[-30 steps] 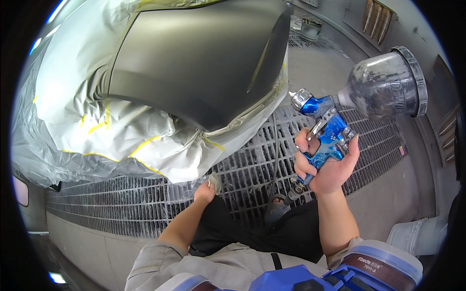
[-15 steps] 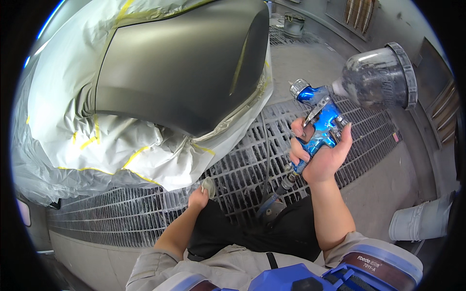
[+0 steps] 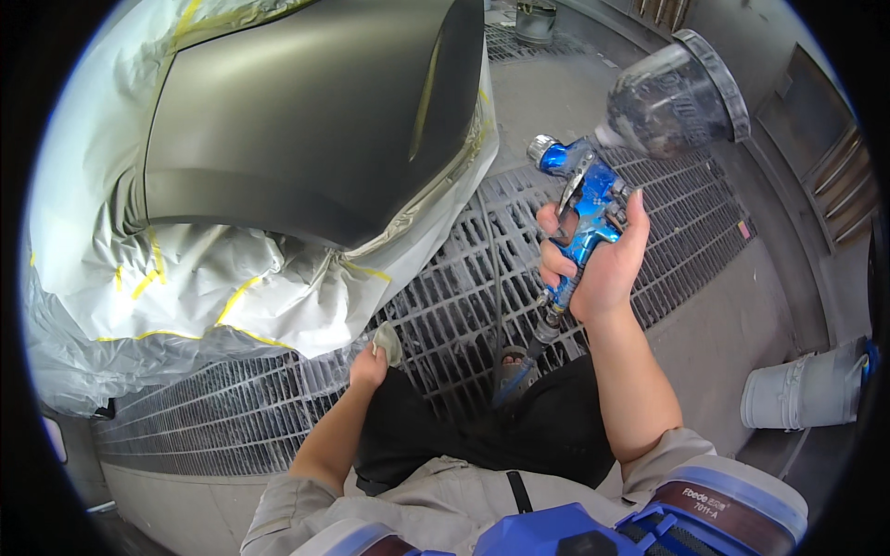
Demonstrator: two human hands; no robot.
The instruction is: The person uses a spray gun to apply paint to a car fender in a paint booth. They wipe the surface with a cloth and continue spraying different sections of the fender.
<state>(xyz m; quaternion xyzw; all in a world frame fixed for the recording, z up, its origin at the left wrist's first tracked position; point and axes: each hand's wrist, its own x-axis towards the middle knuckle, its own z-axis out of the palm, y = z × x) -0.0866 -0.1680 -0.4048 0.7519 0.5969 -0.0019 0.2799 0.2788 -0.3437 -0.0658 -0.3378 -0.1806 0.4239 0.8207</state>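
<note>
My right hand [image 3: 598,273] grips a blue and silver spray gun [image 3: 589,204], its nozzle pointing up and left toward a dark, matte car body panel [image 3: 297,120]. A translucent, paint-smeared cup [image 3: 667,102] sits on the gun, with a hose fitting below the grip. My left hand [image 3: 369,371] is closed on a pale crumpled cloth [image 3: 387,345], low beside my thigh. The panel is surrounded by white masking paper [image 3: 241,296] with yellow tape, and translucent plastic sheeting [image 3: 65,361] lies beyond the paper.
Floor grating [image 3: 222,426] runs beneath the car, with a hose [image 3: 489,250] across it. A pale bucket [image 3: 797,394] stands at right beside the booth wall [image 3: 788,88], another container [image 3: 533,23] at the back. My respirator [image 3: 538,533] fills the lower edge.
The panel has shifted leftward in view. My right hand with the gun has moved up and left, and my left hand has moved slightly left, still holding the cloth.
</note>
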